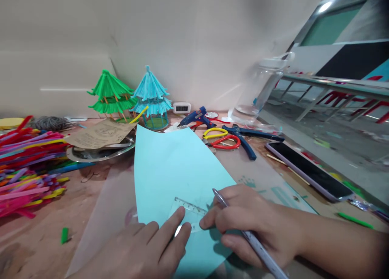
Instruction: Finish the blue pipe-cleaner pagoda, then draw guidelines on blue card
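Observation:
A sheet of light blue paper [176, 161] lies in front of me, its far edge slightly curled up. On it rests a small clear ruler [190, 207] with marks along one edge. My left hand [152, 246] lies with its fingers stretched out, the fingertips pressing on the ruler's left part. My right hand [246, 218] grips a grey pen [258, 248], which slants across the hand with one end pointing up and away over the paper. Fingertips of that hand touch the ruler's right end. Part of the ruler is hidden under the fingers.
Colourful pipe cleaners [30, 161] pile up at left beside a metal bowl [100, 154]. Green [111, 92] and blue [151, 96] pagoda-like models stand behind. A glue gun [194, 117], scissors [223, 141], pliers [246, 137], clear jug [252, 92] and phone [310, 171] are farther right.

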Motion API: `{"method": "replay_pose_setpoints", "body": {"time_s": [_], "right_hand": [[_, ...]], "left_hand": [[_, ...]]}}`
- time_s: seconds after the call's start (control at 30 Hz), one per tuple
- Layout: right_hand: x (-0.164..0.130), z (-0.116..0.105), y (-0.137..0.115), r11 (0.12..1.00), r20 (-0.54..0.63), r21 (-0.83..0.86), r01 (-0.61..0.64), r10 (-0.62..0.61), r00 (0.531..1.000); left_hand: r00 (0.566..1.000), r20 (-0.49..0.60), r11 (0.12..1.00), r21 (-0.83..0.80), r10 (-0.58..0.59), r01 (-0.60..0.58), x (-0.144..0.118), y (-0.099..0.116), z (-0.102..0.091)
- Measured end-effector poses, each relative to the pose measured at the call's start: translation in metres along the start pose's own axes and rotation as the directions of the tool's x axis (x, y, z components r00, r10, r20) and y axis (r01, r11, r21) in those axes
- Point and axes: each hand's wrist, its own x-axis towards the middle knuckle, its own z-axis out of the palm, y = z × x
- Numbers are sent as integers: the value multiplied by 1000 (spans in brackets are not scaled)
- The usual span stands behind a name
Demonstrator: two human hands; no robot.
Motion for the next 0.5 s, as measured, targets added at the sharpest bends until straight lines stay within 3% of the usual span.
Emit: {"method": "replay_pose_setpoints", "body": {"time_s": [0.1,0.37,0.5], "right_hand": [[1,-1,-1,1000,5,2,5,-5,1000],[3,-3,0,1000,-23,-10,24,-24,999],[2,-4,0,1000,14,-18,14,-14,1000]], "left_hand": [[1000,11,1000,-20,-6,6,1,1,2],[993,-112,998,-54,-44,38,-1,6,20],[992,-113,998,-49,-53,48,-3,8,23]]}}
